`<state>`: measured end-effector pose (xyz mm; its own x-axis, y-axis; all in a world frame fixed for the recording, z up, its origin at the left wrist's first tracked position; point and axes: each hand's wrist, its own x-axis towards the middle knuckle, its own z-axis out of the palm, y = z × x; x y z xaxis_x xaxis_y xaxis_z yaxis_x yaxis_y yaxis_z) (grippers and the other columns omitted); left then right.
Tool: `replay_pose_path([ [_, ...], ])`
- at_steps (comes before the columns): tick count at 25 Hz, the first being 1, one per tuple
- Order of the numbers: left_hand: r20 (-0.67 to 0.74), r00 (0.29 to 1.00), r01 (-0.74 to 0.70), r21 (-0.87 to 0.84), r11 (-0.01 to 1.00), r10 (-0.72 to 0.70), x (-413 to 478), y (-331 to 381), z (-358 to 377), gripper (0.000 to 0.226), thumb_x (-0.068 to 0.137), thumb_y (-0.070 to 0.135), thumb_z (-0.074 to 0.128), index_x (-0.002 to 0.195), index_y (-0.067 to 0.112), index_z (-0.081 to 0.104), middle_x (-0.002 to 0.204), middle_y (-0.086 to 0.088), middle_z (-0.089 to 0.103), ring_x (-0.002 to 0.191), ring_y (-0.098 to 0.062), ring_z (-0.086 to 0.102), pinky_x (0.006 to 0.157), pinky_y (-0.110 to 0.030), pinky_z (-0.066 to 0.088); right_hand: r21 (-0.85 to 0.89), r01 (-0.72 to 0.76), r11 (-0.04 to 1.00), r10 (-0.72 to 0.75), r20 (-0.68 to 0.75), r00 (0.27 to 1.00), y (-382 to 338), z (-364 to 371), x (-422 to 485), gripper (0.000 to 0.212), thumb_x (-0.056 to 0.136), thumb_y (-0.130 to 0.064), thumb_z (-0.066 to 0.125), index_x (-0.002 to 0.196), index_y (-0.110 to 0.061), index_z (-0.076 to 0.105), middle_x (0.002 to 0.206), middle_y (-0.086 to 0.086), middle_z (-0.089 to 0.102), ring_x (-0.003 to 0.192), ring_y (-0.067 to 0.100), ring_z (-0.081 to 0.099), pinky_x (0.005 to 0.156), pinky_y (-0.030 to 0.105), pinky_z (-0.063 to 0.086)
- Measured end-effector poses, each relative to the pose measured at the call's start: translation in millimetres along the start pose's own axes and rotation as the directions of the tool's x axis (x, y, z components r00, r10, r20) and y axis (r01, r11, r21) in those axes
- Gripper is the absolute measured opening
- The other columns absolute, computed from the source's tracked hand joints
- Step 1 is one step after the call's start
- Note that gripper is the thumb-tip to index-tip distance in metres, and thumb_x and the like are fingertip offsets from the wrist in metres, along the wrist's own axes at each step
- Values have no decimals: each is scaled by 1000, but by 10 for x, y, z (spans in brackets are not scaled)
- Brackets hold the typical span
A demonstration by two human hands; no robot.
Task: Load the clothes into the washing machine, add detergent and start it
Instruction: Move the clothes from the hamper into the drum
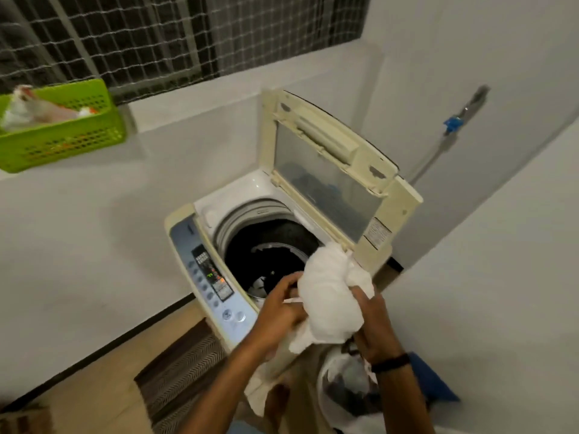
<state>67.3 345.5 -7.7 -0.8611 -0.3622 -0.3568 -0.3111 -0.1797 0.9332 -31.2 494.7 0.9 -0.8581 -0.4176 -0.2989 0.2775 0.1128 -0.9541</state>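
A top-loading washing machine (pixel 200 239) stands against the wall with its lid (pixel 329 170) raised. Its dark drum (pixel 266 255) shows a bit of white cloth at the bottom. Both my hands hold a bunched white garment (pixel 329 292) over the machine's front right rim. My left hand (pixel 279 311) grips its left side and my right hand (pixel 372 324) grips its right side. Part of the garment hangs down below my left forearm. A white bag or basket of dark clothes (pixel 351 386) sits under my right wrist.
A green plastic basket (pixel 62 136) with packets stands on the wall ledge at upper left. A tap with a blue fitting (pixel 452 123) and hose is on the right wall. A striped floor mat (pixel 185 368) lies left of the machine. The lit control panel (pixel 213 274) faces left.
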Motion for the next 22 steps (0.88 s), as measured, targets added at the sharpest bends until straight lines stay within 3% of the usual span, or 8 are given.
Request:
replay_pose_path([
  [3,41,999,36,-283,958,-26,134,203,-485,40,85,39,62,125,33,63,110,1,72,94,-18,67,81,-39,55,-163,82,983,-91,-48,995,-220,460,399,57,83,-36,74,130,-12,51,119,0,64,110,16,61,94,27,50],
  [6,-156,988,-35,-86,996,21,465,261,-757,36,87,33,72,119,36,59,120,3,67,104,-19,67,91,-46,56,-13,82,997,-81,78,994,-223,870,639,52,85,-23,75,131,-18,51,124,-3,64,113,13,63,89,22,53],
  [8,-222,974,-52,4,999,51,690,254,-934,50,81,23,75,125,34,53,126,4,63,111,-15,62,96,-43,54,-42,93,995,-90,64,994,-212,1029,793,45,84,-15,75,125,-17,54,121,1,65,109,15,64,83,22,55],
  [11,-205,978,-25,112,993,48,1014,213,-1122,58,85,22,73,137,26,49,127,11,60,107,-7,59,86,-22,51,-196,98,976,-106,-30,994,-116,1173,1146,49,83,-23,76,126,-21,52,120,-4,62,108,12,61,89,28,52],
  [14,-226,971,188,544,818,-73,1326,10,-1278,75,88,42,64,151,16,31,144,-4,50,126,-24,52,97,-33,46,-409,-160,898,197,51,979,268,1181,1537,76,81,-36,75,144,-13,40,137,3,53,126,25,52,105,41,44],
  [16,-258,948,311,636,707,-186,1410,-190,-1295,78,89,44,61,152,11,28,149,-16,45,134,-34,46,105,-39,43,-460,-304,834,334,-19,943,535,1083,1638,60,84,-31,71,135,-7,50,130,10,55,121,31,53,99,38,46],
  [18,-275,936,343,580,739,-219,1370,-357,-1187,71,91,39,62,151,10,34,150,-14,46,136,-32,46,107,-35,39,-338,-352,873,347,-78,935,662,1002,1584,17,90,-17,63,104,-8,66,100,6,61,94,22,59,79,22,45],
  [22,-288,943,296,497,816,-166,1155,-632,-777,45,87,23,64,131,13,58,124,-12,66,118,-28,62,93,-28,46,-208,-394,896,365,-163,917,865,639,1222,9,89,-6,60,86,-7,68,84,15,67,69,18,62,64,26,50],
])
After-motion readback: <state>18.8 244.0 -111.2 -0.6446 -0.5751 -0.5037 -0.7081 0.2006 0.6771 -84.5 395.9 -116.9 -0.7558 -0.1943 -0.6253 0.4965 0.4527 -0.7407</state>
